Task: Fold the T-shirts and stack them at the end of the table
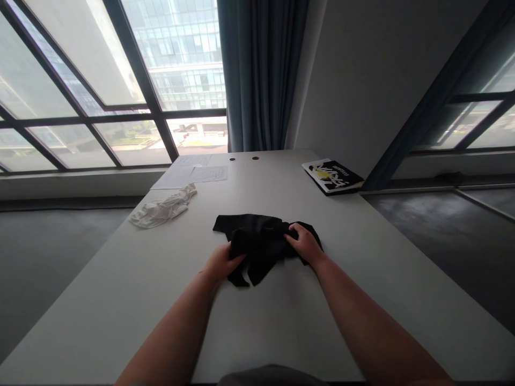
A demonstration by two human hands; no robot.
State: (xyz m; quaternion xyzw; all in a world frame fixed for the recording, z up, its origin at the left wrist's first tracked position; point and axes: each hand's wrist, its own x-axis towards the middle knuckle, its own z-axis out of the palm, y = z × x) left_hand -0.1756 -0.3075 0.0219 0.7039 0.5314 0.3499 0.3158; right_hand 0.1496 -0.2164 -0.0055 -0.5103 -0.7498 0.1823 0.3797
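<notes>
A crumpled black cloth garment (257, 236) lies bunched on the white table in front of me; its exact kind I cannot make out. At its near left edge, my left hand (222, 261) is closed on the fabric, thumb on top and the other fingers hidden beneath. My right hand (304, 242) grips the garment's right side, with thumb and fingers pinching a fold. Loose flaps of the black cloth hang toward me between the two hands, and another part sticks out to the far left.
A crumpled white cloth (164, 207) lies on the table's left side, with printed paper sheets (189, 174) behind it. At the back right rests a black and white book or box (333, 176). The white table (257, 332) ends near a blue curtain (261, 80) and windows.
</notes>
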